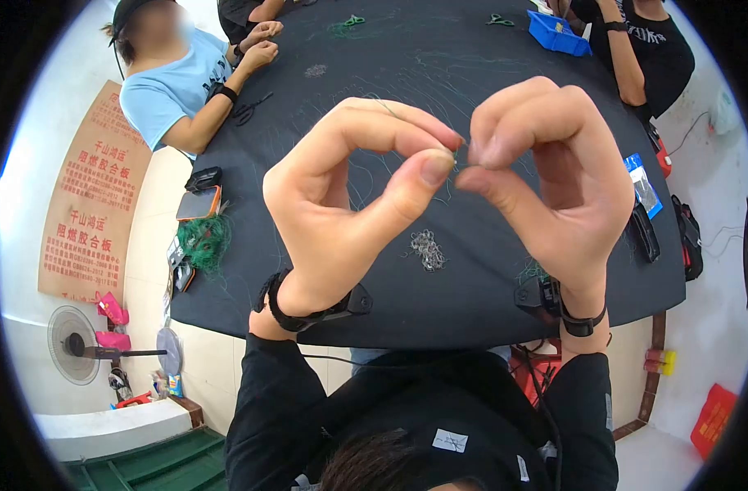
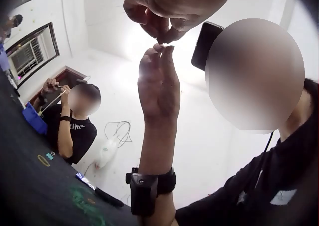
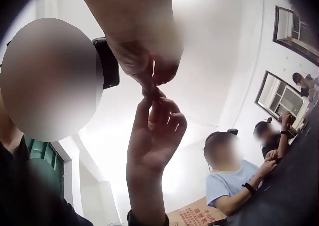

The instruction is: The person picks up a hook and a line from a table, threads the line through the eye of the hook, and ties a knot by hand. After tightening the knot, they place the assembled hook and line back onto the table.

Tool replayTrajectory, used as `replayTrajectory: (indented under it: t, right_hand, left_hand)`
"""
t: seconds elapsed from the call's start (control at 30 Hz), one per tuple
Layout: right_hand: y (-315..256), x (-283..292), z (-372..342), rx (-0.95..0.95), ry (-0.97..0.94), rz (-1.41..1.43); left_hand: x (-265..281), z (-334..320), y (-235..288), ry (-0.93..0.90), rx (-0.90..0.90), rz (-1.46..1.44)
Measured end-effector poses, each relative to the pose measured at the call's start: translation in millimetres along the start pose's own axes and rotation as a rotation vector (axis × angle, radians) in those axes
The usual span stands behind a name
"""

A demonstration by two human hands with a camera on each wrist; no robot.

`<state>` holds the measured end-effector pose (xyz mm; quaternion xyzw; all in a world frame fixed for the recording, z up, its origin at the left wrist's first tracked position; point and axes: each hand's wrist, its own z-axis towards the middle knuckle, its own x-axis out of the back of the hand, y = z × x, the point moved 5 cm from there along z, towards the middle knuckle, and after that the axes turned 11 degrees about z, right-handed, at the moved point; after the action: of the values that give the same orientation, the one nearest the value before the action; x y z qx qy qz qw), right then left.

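Both hands are raised over the dark table (image 1: 488,303), their fingertips meeting. The left hand (image 1: 333,192) pinches a thin green line (image 1: 456,154) between thumb and fingers. Opposite it, the right hand (image 1: 583,176) pinches at the same spot with thumb and forefinger, the other fingers curled. Whatever tiny piece lies between the fingertips is mostly hidden, and I cannot tell what it is. Below the hands, a small pile of metal hooks (image 1: 427,250) lies on the cloth. In the left wrist view the right hand (image 2: 159,91) points up to the left fingertips.
A tangle of green line (image 1: 203,243) lies at the table's left edge. Farther back are black scissors (image 1: 253,108), green scissors (image 1: 353,20) and a blue tray (image 1: 558,34). A person in light blue (image 1: 177,90) sits at the left, others beyond. A blue packet (image 1: 642,186) lies right.
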<state>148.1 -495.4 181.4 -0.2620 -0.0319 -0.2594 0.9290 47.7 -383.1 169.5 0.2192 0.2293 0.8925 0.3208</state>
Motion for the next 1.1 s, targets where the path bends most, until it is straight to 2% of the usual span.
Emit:
replayTrajectory:
  t: [0.1,0.33,0.43,0.57,0.67,0.77,0.87,0.97,1.0,1.07,1.1]
  right_hand:
    - [-2,0,0,0.05,0.014,0.008]
    - [-16,-2,1,0.141,0.048,-0.256]
    - [-19,-8,3,0.13,0.034,-0.25]
    - [-11,-7,-2,0.228,-0.001,-0.209]
    - [-11,-8,-3,0.18,0.037,-0.214]
    - [-12,-10,-1,0.239,0.078,-0.265]
    - [-17,-7,0,0.312,0.09,-0.439]
    - [-31,-2,3,0.254,0.022,-0.815]
    - [-36,5,6,0.278,-0.031,-0.951]
    - [-44,35,6,0.365,-0.08,-1.163]
    - [-46,58,4,0.421,-0.072,-1.242]
  left_hand:
    - [0,0,0,0.017,-0.062,0.025]
    - [8,3,2,0.084,-0.05,0.02]
    - [7,2,2,0.081,-0.073,0.017]
    - [3,1,1,0.055,-0.069,0.019]
    - [1,0,2,0.032,-0.053,0.014]
    - [0,0,3,0.034,-0.081,0.018]
    - [5,4,2,0.092,-0.146,0.075]
    - [22,8,-3,0.184,-0.157,0.126]
    - [30,9,-4,0.225,-0.131,0.132]
    - [51,13,-10,0.487,-0.095,0.047]
    - [69,14,-17,0.45,-0.109,0.109]
